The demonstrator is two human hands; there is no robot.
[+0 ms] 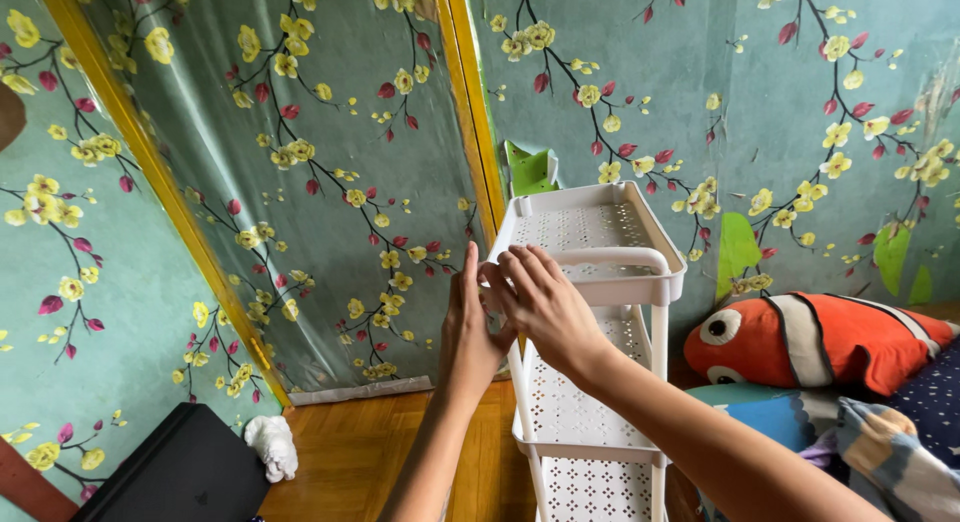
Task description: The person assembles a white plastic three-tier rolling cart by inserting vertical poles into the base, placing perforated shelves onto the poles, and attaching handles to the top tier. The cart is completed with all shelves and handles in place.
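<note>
Both hands are up at the near left corner of a white plastic cart, at its top tray, beside the curved handle bar. Left hand is flat and open, fingers straight up, palm pressed toward the corner, gripping nothing I can see. Right hand lies over the corner with fingers curled at the rim; whether it pinches a small part there is hidden, cannot tell.

The cart stands on the wood floor close to the flowered wall, three perforated trays stacked on thin posts; the lower tray sits right under the right forearm.

Risks, as I judge them:
- Cart looks light and tall, so a sideways push at the top corner could tip it toward the wall or rock it on its posts.
- If the corner joint is only half seated, uneven pressure could pop the tray off its post.
- Fingers are packed at the joint, so a pinch is possible.
- Fish pillow and bedding crowd the right side, leaving little room to steady it.
</note>
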